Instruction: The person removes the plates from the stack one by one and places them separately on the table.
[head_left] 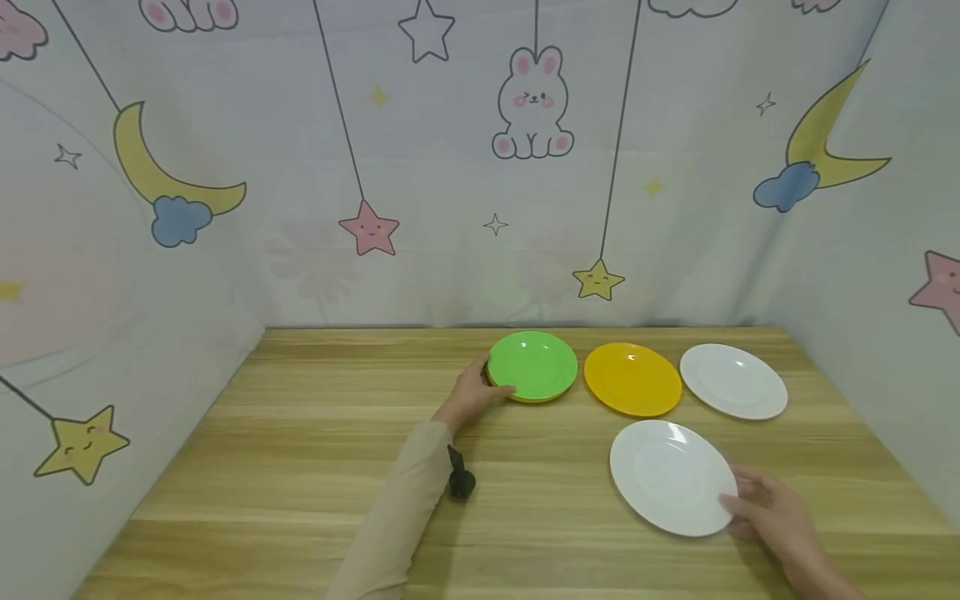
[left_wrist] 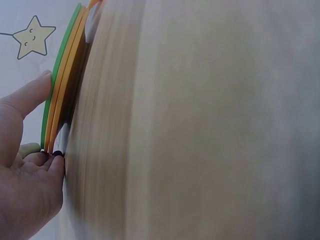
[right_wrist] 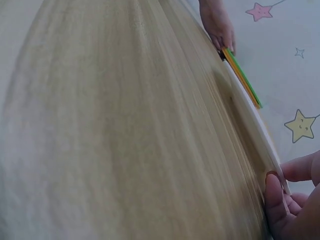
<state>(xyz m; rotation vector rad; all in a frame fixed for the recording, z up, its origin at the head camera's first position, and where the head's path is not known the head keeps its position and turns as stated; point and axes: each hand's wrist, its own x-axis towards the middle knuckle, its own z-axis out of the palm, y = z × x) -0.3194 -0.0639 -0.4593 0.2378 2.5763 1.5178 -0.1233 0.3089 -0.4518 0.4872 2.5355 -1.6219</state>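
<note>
My left hand (head_left: 472,393) grips the near-left rim of a small stack, thumb on top and fingers round the edge. A green plate (head_left: 532,365) tops this stack. Orange plate edges (left_wrist: 61,95) show beneath it in the left wrist view, and the stack is tilted slightly off the wood there. With my right hand (head_left: 776,512) I pinch the right rim of a white plate (head_left: 671,477) between thumb and fingers. That plate is held above the table, nearer to me than the others. An orange-yellow plate (head_left: 632,379) lies just right of the green one.
Another white plate (head_left: 733,381) lies at the back right of the wooden table (head_left: 300,467). A pale curtain (head_left: 450,167) printed with stars, moons and a rabbit hangs behind and at both sides. A small black device (head_left: 461,482) is on the left wrist.
</note>
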